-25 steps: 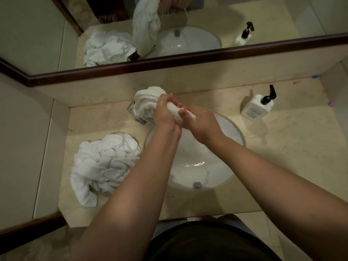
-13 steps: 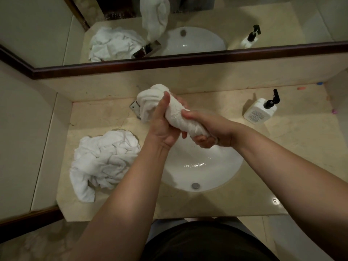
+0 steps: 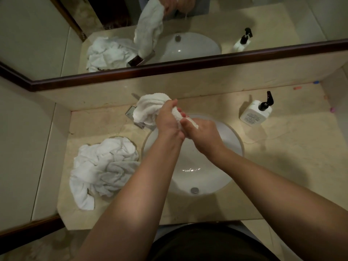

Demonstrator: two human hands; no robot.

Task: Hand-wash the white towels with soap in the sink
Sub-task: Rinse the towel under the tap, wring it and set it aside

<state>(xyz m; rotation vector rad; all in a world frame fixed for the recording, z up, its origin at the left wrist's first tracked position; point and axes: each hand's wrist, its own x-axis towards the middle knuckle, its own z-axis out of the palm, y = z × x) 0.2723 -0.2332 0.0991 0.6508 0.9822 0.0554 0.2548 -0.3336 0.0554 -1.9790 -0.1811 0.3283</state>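
Both my hands wring one white towel over the sink.

The twisted towel (image 3: 150, 110) sits at about 11 o'clock above the sink (image 3: 230, 146), its loose bulk bunched over the faucet (image 3: 131, 113). My left hand (image 3: 168, 121) is curled tight around its middle, and my right hand (image 3: 202, 133) grips the thin wrung end just beside it, knuckles touching. A little water glints low in the basin, above the drain (image 3: 194, 190). At 9 o'clock a pile of white towels (image 3: 105, 168) lies crumpled on the counter (image 3: 282, 166), close to the sink's rim. At 2 o'clock, well apart, a soap pump bottle (image 3: 256, 113) lies tilted. The mirror (image 3: 244, 21) runs across 12 o'clock.
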